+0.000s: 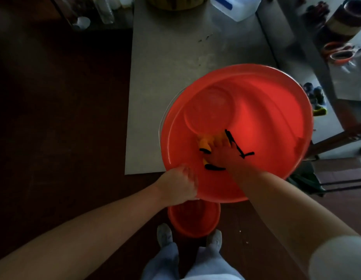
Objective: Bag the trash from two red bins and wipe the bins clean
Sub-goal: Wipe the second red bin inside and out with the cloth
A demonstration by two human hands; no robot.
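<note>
Large red bin [256,102]: looks thin plastic, light, flexy, slick inside. Tilted at counter [165,67] edge, mouth twd person. Best hold: rim. Left grip [179,182] clenched on near rim. Right grip [222,152] inside, fingers spread, pressing yellow cloth [205,143] to wall. Second red bin [193,219] on floor betw. feet.

Two red bins [256,93] [193,221], two hands [178,183] [220,153], one yellow cloth [204,142], one table [165,67].

**Markings: none legible**

No text, brand or number can be read. The blue label [224,1] on the white plastic jug [236,12] at the far edge of the table [165,57] is too blurred to make out. Black marks on the orange cloth [205,142] form no legible characters.
</note>
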